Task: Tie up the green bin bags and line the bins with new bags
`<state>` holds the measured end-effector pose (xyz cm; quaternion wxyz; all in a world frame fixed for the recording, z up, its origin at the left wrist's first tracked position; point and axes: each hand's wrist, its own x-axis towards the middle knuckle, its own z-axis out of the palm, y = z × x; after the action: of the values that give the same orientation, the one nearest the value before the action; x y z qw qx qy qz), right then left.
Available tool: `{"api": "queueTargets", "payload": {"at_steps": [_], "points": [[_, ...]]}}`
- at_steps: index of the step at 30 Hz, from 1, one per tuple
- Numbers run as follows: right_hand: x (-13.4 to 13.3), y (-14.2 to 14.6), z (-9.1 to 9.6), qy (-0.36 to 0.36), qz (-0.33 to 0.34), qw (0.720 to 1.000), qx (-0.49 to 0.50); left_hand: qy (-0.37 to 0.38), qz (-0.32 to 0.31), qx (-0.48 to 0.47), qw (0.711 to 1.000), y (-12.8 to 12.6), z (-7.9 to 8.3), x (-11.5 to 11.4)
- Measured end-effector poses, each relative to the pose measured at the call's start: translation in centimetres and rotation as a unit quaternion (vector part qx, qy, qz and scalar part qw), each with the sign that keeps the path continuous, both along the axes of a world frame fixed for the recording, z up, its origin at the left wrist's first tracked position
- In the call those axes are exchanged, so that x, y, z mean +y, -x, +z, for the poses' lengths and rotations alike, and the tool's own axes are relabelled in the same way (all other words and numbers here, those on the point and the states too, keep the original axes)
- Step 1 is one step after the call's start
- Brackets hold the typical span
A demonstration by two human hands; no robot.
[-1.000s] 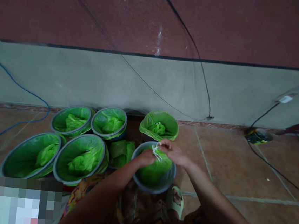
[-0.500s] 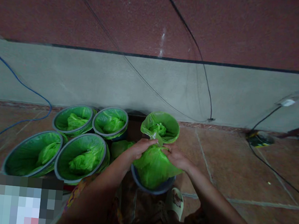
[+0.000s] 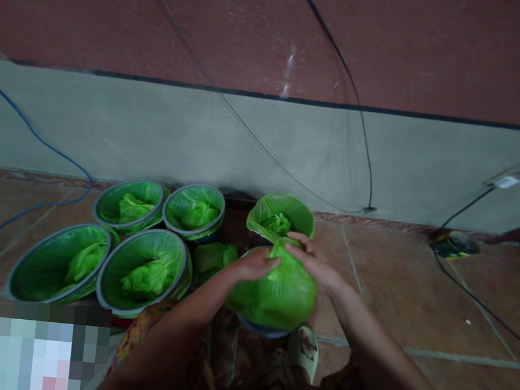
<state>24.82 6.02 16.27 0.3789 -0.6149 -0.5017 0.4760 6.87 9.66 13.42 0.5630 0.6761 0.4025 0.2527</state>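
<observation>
At lower centre of the frame, a green bag (image 3: 278, 295) is held near its top by the left hand (image 3: 257, 264) and the right hand (image 3: 315, 263), over a bucket (image 3: 268, 331).

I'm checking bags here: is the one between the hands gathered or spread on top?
Gathered: the green bag narrows between the left hand and right hand, above its bulge. Cannot tell whether it's tied.

Bag (image 3: 278, 295) over one bin (image 3: 268, 330), another bin (image 3: 306, 215) behind, four bins (image 3: 183, 267) left, wall (image 3: 274, 138) beyond all.
</observation>
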Motion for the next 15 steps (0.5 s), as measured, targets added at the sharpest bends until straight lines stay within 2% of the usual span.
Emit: {"api": "queueTargets", "payload": {"at_steps": [2,5,7,10,12,15], "points": [[-0.6,0.2,1.3,-0.043,0.078,0.994,-0.055,0.048,-0.034,-0.028,0.998,-0.1,-0.2,0.4],[-2.0,1.4,2.2,-0.062,0.21,0.969,-0.118,0.127,0.036,-0.058,0.99,-0.2,0.2,0.7],[-2.9,2.5,1.6,-0.052,0.223,0.958,-0.171,0.184,0.061,-0.084,0.977,-0.2,0.5,0.5],[-3.3,3.9,-0.4,-0.02,0.181,0.95,-0.253,0.238,0.046,-0.077,0.967,-0.1,0.6,0.2],[-2.9,4.2,-1.6,-0.014,0.177,0.949,-0.261,0.199,0.047,-0.032,0.978,0.3,0.6,0.3],[-1.9,4.2,-2.6,-0.024,0.18,0.969,-0.17,0.077,0.086,0.027,0.993,1.3,0.9,1.1]]}}
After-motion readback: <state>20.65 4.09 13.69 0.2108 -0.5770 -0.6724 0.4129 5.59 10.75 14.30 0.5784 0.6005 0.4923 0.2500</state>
